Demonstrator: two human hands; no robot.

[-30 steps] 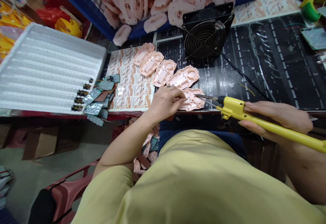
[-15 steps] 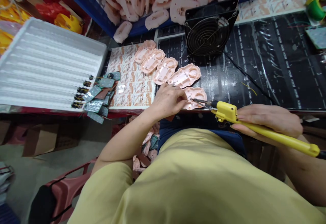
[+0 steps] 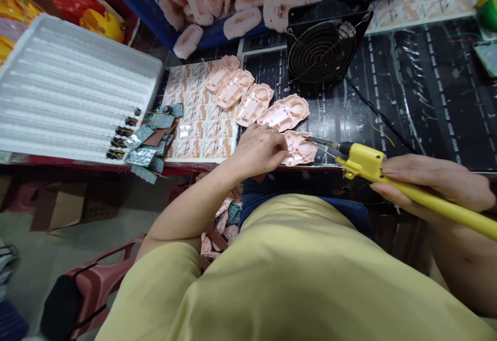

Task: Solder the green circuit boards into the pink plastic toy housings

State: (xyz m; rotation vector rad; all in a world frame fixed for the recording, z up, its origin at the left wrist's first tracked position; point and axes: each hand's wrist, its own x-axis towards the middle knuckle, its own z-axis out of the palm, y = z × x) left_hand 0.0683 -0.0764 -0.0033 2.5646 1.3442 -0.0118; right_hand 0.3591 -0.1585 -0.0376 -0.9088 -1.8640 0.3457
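Note:
My right hand (image 3: 438,183) is wrapped round a yellow soldering iron (image 3: 367,162) that has a thin solder wire guide beside its tip. The tip points left, over the right part of a pink plastic shell (image 3: 301,149) at the table's front edge. My left hand (image 3: 262,149) is closed at the left side of this shell, its fingertips pressed together; what they pinch is hidden. Just beyond, another pink shell (image 3: 285,113) lies open side up, the nearest in a slanting row of several shells (image 3: 235,90).
A black fan (image 3: 326,46) stands behind the row, before a blue crate (image 3: 145,17) of pink parts. On the left are a white foam tray (image 3: 77,82) and a pile of small circuit boards (image 3: 151,142). A yellow wire scrap (image 3: 382,135) lies at right.
My right hand has drawn the soldering iron to the right, so its tip has moved from the shell's middle toward its right side. My left hand stays at the shell.

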